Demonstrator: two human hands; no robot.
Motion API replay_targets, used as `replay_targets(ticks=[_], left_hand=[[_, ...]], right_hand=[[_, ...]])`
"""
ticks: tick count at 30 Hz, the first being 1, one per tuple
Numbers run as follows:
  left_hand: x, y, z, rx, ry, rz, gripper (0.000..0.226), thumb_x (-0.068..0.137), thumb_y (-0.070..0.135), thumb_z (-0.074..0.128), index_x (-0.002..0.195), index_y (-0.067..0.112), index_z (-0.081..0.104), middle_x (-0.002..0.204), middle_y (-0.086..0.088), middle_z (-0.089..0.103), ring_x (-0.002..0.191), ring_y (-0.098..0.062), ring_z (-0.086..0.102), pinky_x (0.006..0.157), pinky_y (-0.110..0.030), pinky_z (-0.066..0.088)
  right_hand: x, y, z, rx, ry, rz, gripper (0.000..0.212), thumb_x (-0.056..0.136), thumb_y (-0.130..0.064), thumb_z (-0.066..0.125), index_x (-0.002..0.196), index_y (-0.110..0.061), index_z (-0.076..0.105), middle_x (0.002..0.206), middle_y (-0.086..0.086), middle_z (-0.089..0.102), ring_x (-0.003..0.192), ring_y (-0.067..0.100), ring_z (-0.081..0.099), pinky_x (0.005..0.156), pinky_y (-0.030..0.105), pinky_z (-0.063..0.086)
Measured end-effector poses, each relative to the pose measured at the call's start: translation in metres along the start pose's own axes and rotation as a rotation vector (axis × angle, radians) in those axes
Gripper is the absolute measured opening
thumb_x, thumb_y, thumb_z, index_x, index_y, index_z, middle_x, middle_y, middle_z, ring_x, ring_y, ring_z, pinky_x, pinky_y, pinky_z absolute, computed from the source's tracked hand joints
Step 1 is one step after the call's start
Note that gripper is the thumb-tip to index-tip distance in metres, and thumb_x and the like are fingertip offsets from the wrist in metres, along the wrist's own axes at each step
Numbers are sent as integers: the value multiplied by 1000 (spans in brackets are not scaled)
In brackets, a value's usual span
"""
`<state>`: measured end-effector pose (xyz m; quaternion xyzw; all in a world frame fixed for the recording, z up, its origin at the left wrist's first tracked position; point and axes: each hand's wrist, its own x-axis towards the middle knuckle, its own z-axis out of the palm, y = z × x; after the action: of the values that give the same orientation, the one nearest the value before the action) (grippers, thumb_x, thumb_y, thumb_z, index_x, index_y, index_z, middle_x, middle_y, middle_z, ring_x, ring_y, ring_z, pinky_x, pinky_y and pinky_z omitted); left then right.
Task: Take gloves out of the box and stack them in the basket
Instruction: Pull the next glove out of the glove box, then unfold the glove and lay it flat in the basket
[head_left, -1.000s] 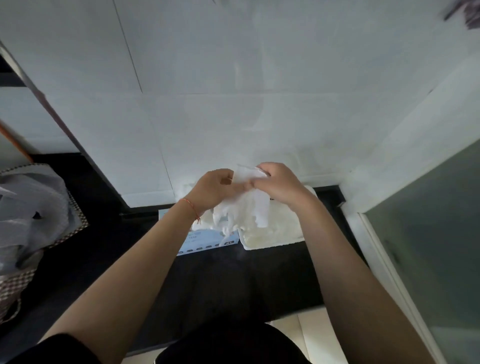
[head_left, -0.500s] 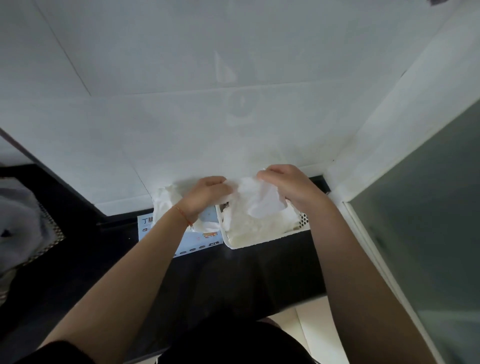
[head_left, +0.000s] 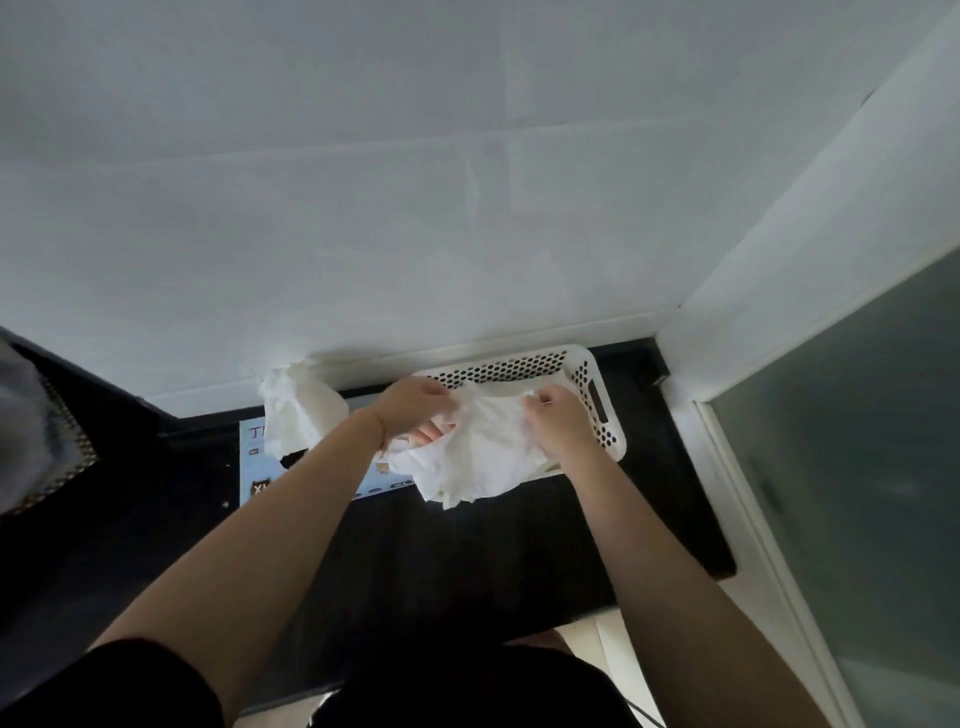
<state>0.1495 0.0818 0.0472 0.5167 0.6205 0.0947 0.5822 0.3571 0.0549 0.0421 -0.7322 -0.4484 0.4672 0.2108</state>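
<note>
1. The left hand (head_left: 415, 402) is over the near-left part of the white basket (head_left: 597, 395), its fingers curled round the left edge of a thin white glove (head_left: 483, 447).
2. The right hand (head_left: 558, 423) grips the right side of the same glove, with thumb and fingers pinched into the crumpled film.
3. The glove is stretched between the 2 hands and sags below them, its lower folds hanging over the front rim of the basket and down toward the dark counter (head_left: 467, 551).
4. The basket has a perforated wall and a slot handle on its right end. It stands on the counter against the white wall (head_left: 415, 208), near the right corner.
5. More white film lies inside the basket under the held glove; how many pieces there are cannot be told.
6. The glove box (head_left: 252, 467) lies flat on the counter just left of the basket, light blue with dark print. The left forearm crosses over it and hides much of its top.
7. A bunch of white gloves (head_left: 301, 415) sticks up out of the box at its far end, leaning against the base of the wall.
8. At the far left edge is part of a woven bin (head_left: 67, 447) holding something grey and blurred.
9. A frosted glass panel (head_left: 857, 467) in a white frame runs down the right side.
10. A dark sleeve (head_left: 130, 686) covers the left upper arm at the bottom of the view.
</note>
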Motion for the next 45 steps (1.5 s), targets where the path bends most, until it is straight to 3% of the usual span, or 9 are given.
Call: replay_targets(ticks=[7, 10, 13, 16, 19, 23, 34, 37, 45], left_hand=[[42, 18, 32, 118, 248, 58, 12, 92, 28, 55, 85, 30, 65, 72, 0, 68, 52, -14, 57, 55, -24, 51], [56, 25, 44, 309, 361, 98, 13, 91, 36, 53, 93, 36, 66, 87, 10, 68, 76, -14, 64, 72, -28, 52], [63, 22, 62, 593, 528, 345, 23, 92, 22, 58, 114, 22, 64, 117, -1, 62, 101, -25, 61, 80, -36, 50], [61, 13, 89, 811, 692, 589, 30, 77, 9, 71, 106, 12, 68, 110, -12, 62, 98, -35, 61, 84, -44, 50], [53, 2, 114, 967, 518, 688, 32, 87, 30, 61, 116, 16, 66, 127, -11, 60, 120, -32, 56, 104, -46, 40], [52, -16, 117, 1133, 226, 409, 70, 95, 63, 22, 155, 26, 17, 165, -3, 6, 152, -24, 0, 123, -48, 0], [56, -34, 110, 1083, 274, 251, 93, 74, 84, 5, 154, 38, -4, 165, -2, -7, 151, -24, -12, 119, -56, -2], [59, -36, 113, 1081, 263, 243, 100, 70, 88, 5, 154, 34, -6, 165, -4, -9, 151, -25, -13, 119, -57, 0], [66, -47, 109, 1115, 218, 218, 104, 67, 91, 16, 152, 40, -15, 163, -1, -18, 150, -25, -15, 119, -55, -4]], right_hand=[[27, 25, -11, -154, 239, -168, 14, 102, -24, 43, 103, -14, 52, 82, -2, 58, 71, 13, 56, 60, 29, 44], [40, 33, -21, -240, 302, -219, 16, 104, -25, 41, 106, -13, 52, 86, 0, 60, 73, 15, 58, 64, 35, 51], [52, 44, -27, -378, 312, -274, 19, 104, -25, 40, 114, -14, 52, 96, 0, 62, 76, 17, 61, 67, 37, 55], [59, 51, -29, -531, 275, -317, 24, 104, -22, 39, 124, -12, 48, 113, 4, 58, 81, 23, 63, 67, 38, 54], [61, 53, -28, -631, 248, -345, 29, 103, -17, 43, 131, -10, 40, 118, 7, 54, 82, 23, 61, 66, 36, 54], [62, 53, -27, -742, 282, -421, 30, 98, -11, 54, 125, -5, 43, 107, 11, 55, 63, 17, 55, 52, 29, 52], [46, 28, -19, -889, 276, -745, 25, 75, 5, 61, 97, -5, 57, 97, 14, 55, 86, 28, 55, 68, 35, 48], [41, 34, -3, -846, 10, -631, 32, 87, 1, 52, 117, -9, 50, 122, 13, 46, 107, 25, 47, 74, 31, 48], [60, 49, -15, -834, -88, -228, 70, 88, -42, 67, 139, -11, 31, 146, 19, 26, 131, 31, 34, 101, 39, 43]])
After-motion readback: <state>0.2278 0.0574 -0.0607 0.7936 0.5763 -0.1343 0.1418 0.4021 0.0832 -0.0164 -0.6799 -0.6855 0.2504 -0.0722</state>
